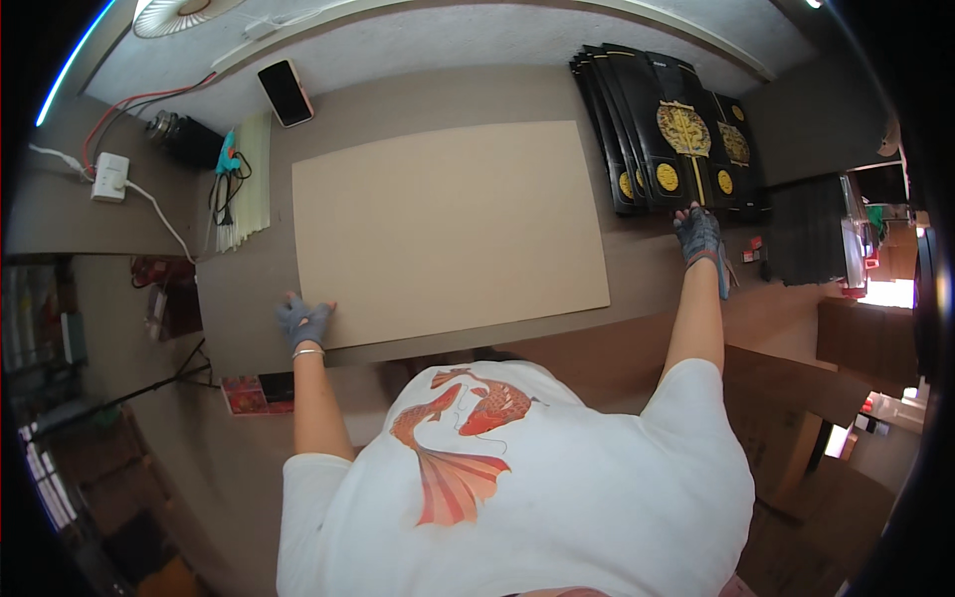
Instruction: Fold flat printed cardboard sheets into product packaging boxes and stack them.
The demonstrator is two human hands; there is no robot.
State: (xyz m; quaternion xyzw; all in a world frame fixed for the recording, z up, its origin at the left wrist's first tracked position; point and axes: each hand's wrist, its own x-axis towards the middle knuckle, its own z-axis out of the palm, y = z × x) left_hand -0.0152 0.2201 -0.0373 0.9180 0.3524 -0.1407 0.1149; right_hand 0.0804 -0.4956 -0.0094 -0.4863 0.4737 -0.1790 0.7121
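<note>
Left hand [304, 321]: gloved, lower left of the frame, grip flat and open, fingers resting on the near left corner of the cardboard sheet [448, 229].
Right hand [699, 235]: gloved, right of centre, fingers spread on the near edge of the stack of black boxes [668, 124]; whether the grip has closed on a box I cannot tell.
Cardboard sheet: lies flat in the middle of the surface [249, 298].
Black boxes: fanned out at upper right, gold ornaments on the lids.
Phone [286, 92]: upper left, beyond the sheet.
Glue sticks [246, 184]: left of the sheet, a teal glue gun [228, 154] beside them.
Power strip [109, 176]: far left.
</note>
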